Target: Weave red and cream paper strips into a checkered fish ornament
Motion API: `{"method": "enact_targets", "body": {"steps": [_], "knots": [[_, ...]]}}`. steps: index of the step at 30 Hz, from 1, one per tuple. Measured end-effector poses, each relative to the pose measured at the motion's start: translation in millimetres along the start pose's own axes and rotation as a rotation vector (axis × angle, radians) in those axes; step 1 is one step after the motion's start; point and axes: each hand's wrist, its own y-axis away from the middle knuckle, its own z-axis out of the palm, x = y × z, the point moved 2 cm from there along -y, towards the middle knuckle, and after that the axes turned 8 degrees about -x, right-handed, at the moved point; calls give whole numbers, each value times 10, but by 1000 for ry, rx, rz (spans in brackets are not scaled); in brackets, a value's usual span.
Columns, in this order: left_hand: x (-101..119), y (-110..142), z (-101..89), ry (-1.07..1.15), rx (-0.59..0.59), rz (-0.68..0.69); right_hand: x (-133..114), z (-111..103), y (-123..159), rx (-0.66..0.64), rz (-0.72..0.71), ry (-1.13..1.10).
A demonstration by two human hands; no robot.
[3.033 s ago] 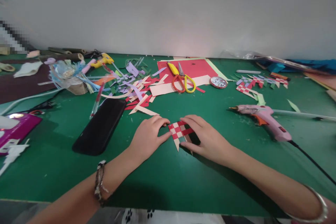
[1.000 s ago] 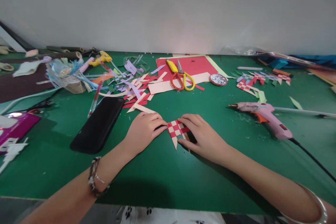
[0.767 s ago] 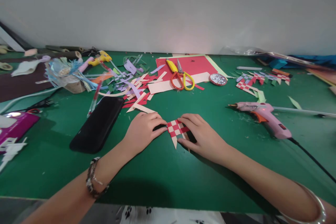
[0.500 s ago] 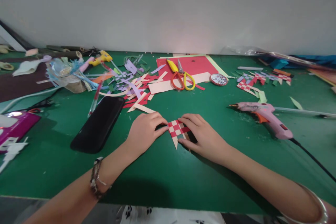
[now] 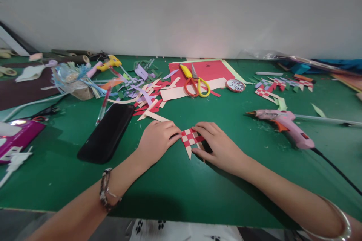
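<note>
A small red-and-cream checkered piece of woven paper strips [image 5: 189, 138] lies on the green table between my hands, with pointed strip ends sticking out at its near side. My left hand [image 5: 158, 139] pinches its left edge between thumb and fingertips. From the right, my right hand [image 5: 219, 146] grips it, the index finger along the top and the thumb at the lower side. That hand covers part of the weave's right side. Just beyond my left hand are loose cream and red paper strips [image 5: 149, 111].
A black phone [image 5: 107, 133] lies left of my hands, a pink glue gun [image 5: 285, 120] with its cord to the right. Scissors [image 5: 195, 83] rest on red paper [image 5: 220, 69] at the back. More checkered woven pieces [image 5: 264, 92] lie far right. A magenta device [image 5: 25, 139] sits at the left edge.
My left thumb and index finger have drawn closer together at the weave's edge. The woven piece and my right hand have barely moved.
</note>
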Motion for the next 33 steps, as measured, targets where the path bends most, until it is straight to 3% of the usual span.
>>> {"method": "enact_targets", "body": {"steps": [11, 20, 33], "knots": [[-1, 28, 16, -146, 46, 101, 7, 6, 2, 15, -8, -1], [-61, -21, 10, 81, 63, 7, 9, 2, 6, 2, -8, -9], [-55, -3, 37, 2, 78, 112, 11, -21, 3, -8, -12, -37]]}}
